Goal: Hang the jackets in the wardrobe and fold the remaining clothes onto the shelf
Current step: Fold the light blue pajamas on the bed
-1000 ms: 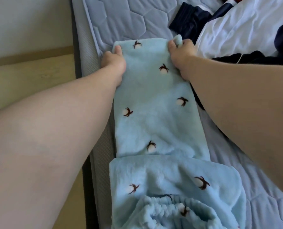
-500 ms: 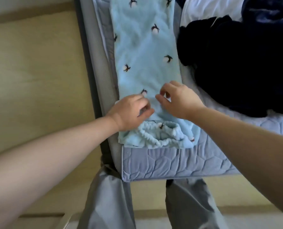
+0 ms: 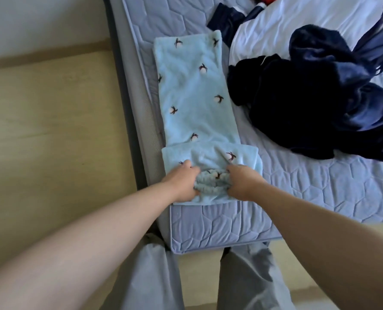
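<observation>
Pale-blue patterned fleece trousers (image 3: 192,104), leg end smoothed
Left hand (image 3: 181,184) and right hand (image 3: 242,184), back from the hem (image 3: 187,39), grasp the waistband (image 3: 211,183) to fold.

No word, label, brand name or number can be read anywhere in the head view. The pale blue fleece trousers (image 3: 192,97) carry only a scattered pattern of small dark-and-white motifs, not letters. The heap of dark navy clothes (image 3: 298,104), the white fabric (image 3: 298,23) beside it and the quilted mattress (image 3: 320,186) show no legible print or tag.
</observation>
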